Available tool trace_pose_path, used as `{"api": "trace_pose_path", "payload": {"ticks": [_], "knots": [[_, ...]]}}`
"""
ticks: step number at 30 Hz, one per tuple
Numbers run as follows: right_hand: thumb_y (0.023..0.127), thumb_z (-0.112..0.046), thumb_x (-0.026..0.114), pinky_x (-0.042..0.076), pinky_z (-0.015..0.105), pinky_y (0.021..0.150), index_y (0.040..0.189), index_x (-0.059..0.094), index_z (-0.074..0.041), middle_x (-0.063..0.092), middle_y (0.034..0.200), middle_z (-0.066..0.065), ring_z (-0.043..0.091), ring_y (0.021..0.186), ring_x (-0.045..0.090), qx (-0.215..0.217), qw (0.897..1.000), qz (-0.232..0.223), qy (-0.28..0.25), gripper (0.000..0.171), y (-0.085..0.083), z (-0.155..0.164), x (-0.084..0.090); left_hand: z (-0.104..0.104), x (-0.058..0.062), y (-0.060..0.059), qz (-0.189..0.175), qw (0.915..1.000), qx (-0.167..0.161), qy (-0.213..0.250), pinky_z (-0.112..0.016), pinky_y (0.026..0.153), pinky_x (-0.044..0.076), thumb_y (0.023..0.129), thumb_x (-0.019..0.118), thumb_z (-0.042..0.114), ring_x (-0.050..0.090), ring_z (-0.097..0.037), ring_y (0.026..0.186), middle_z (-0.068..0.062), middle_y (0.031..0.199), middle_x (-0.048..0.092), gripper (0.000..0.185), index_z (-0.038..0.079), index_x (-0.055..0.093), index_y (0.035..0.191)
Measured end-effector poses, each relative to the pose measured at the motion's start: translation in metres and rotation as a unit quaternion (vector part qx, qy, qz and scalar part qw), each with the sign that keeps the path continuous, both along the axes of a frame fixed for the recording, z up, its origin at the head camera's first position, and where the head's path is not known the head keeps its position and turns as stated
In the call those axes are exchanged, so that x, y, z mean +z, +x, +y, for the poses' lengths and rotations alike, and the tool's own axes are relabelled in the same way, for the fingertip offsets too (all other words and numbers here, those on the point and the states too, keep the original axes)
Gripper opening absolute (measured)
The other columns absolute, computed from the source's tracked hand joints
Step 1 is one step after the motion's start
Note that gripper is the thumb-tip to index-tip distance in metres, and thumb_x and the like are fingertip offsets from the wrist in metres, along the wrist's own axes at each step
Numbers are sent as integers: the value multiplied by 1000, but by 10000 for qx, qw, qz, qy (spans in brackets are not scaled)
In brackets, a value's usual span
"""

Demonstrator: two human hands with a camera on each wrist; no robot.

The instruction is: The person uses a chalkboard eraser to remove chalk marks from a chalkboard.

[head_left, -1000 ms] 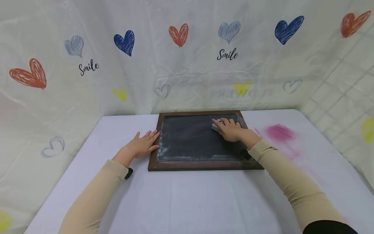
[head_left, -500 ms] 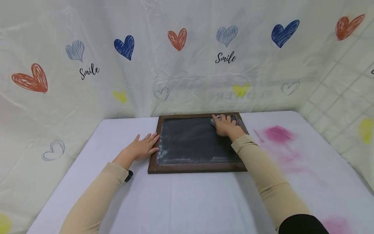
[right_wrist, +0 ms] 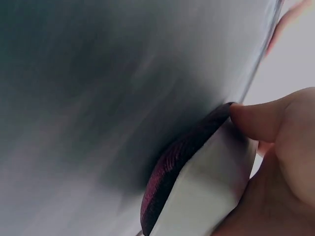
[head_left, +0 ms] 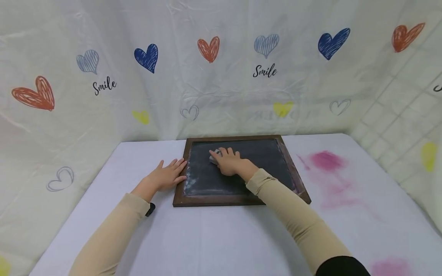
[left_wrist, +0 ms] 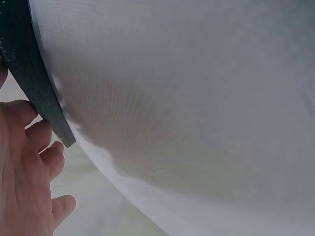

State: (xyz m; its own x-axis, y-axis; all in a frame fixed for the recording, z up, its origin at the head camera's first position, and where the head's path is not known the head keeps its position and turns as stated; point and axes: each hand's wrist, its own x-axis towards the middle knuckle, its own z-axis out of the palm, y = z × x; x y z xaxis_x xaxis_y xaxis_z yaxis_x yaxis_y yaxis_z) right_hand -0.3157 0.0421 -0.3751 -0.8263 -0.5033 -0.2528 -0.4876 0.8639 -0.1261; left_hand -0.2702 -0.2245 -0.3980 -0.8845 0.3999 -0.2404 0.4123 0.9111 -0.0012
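Note:
A dark chalkboard (head_left: 262, 157) in a brown wooden frame lies on the white table, with faint chalk haze along its left and lower edges. My right hand (head_left: 229, 161) grips a board eraser (right_wrist: 209, 179) on the left half of the board. In the right wrist view its pale body sits between thumb and fingers, and its dark felt pad with pink chalk stains is against the board. My left hand (head_left: 166, 174) rests with spread, straight fingers on the left side of the frame; the left wrist view shows those fingers (left_wrist: 39, 135) at the frame's edge.
Pink chalk smudges (head_left: 327, 161) mark the white tablecloth (head_left: 214, 237) right of the board, and another pink patch (head_left: 391, 267) lies at the lower right. Behind the table hangs a pale curtain (head_left: 235, 88) printed with hearts and the word Smile.
The right hand has carried the eraser up to the board's top right, then leftward and down across it. My left hand has stayed on the frame.

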Motion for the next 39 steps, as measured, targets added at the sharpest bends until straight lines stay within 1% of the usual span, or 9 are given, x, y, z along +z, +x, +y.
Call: {"api": "trace_pose_path", "payload": {"ticks": [5, 9, 12, 16, 21, 23, 25, 29, 39], "knots": [[111, -28, 45, 26, 57, 116, 167, 11, -32, 15, 169, 9, 36, 150, 23, 754, 9968, 97, 266, 65, 18, -17, -6, 0, -4, 2, 21, 10000, -40, 65, -71, 117, 11, 111, 37, 46, 22, -37, 153, -16, 169, 19, 69, 5, 21, 164], [111, -26, 45, 29, 57, 116, 166, 15, -32, 19, 167, 10, 35, 148, 27, 948, 9949, 247, 223, 63, 20, -11, -4, 0, -4, 1, 108, 9999, -70, 40, -71, 116, 12, 111, 37, 46, 23, -37, 153, -16, 169, 20, 69, 5, 22, 164], [112, -25, 44, 31, 57, 112, 166, 15, -30, 18, 167, 13, 38, 146, 28, 712, 9972, 219, 78, 62, 6, 6, -4, 1, -4, 0, 86, 9999, -82, 16, -70, 117, 12, 111, 37, 47, 22, -37, 153, -15, 169, 19, 69, 5, 21, 164], [112, -22, 42, 29, 60, 111, 167, 15, -24, 15, 167, 19, 44, 147, 24, 38, 9997, 160, -158, 61, -16, 44, -5, 4, -4, -1, 40, 10000, -66, 19, -70, 117, 10, 111, 36, 48, 21, -36, 154, -15, 169, 17, 70, 6, 20, 164], [112, -17, 41, 24, 65, 114, 166, 15, -16, 14, 165, 26, 49, 148, 18, -915, 9953, 189, -266, 60, -28, 94, 3, 5, -3, -3, 26, 10000, -80, 10, -70, 117, 10, 111, 36, 48, 20, -36, 154, -16, 170, 17, 71, 5, 19, 164], [112, -16, 40, 23, 66, 114, 166, 13, -14, 12, 165, 26, 50, 148, 17, -1152, 9928, 165, -266, 61, -31, 107, 5, 4, -1, -3, 23, 10000, -79, 7, -70, 117, 10, 111, 35, 48, 19, -36, 154, -15, 170, 15, 70, 5, 18, 164], [112, -16, 39, 23, 66, 114, 166, 11, -14, 11, 165, 27, 50, 148, 16, -1234, 9918, 138, -296, 61, -34, 115, 5, 2, 0, -3, 45, 10000, -71, -9, -70, 117, 10, 111, 35, 47, 18, -36, 154, -15, 170, 15, 70, 5, 18, 164], [112, -19, 39, 19, 67, 115, 167, 7, -14, 8, 165, 28, 51, 148, 12, -1151, 9921, 92, -483, 63, -38, 121, 6, -1, 1, -4, 77, 10000, -34, -45, -70, 117, 9, 111, 36, 46, 18, -37, 154, -15, 170, 16, 69, 5, 19, 164], [112, -18, 40, 18, 71, 111, 166, 12, -10, 8, 163, 31, 54, 147, 9, -1230, 9888, 342, -771, 61, -35, 147, 12, -3, -1, -4, 56, 10000, -46, -49, -70, 117, 9, 111, 36, 48, 18, -37, 154, -16, 169, 17, 70, 5, 20, 164]]}}
